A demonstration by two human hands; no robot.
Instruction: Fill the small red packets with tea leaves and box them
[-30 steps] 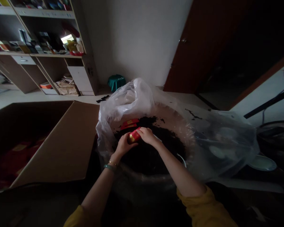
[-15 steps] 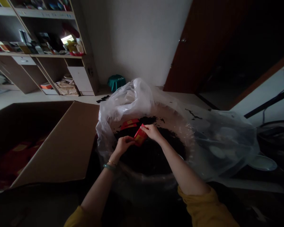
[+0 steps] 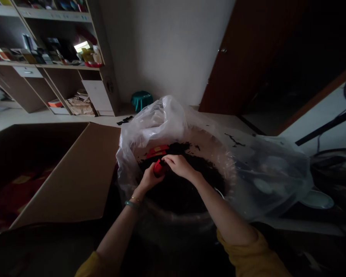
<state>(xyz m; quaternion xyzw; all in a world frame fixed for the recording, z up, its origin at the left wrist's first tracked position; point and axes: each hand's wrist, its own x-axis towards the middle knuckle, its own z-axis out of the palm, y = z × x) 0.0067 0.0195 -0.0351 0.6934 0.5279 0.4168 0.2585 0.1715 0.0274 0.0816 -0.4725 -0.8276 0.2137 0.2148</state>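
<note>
My left hand (image 3: 150, 178) is wrapped round a small red packet (image 3: 159, 168), held upright over a mass of dark, loose leaf-like bits (image 3: 181, 194). At the packet's top, my right hand (image 3: 178, 165) has its fingers pinched together; what they hold, if anything, is too dark to tell. The leaf-like bits lie in a wide round container lined with clear plastic (image 3: 170, 115). Other red packets (image 3: 158, 150) with yellow labels rest on the bits at the far side of the container.
An open cardboard box (image 3: 72, 181) with red packets (image 3: 25, 188) inside stands at the left. Clear plastic sheeting (image 3: 271, 173) spreads to the right, near a pale bowl (image 3: 317, 199). Behind are a shelf unit (image 3: 95, 96), a green-covered object (image 3: 142, 100) and a brown door (image 3: 236, 65).
The red packet has gone from lying tilted between both hands to standing upright in my left hand. My right hand has let go of its far end and moved left to its top.
</note>
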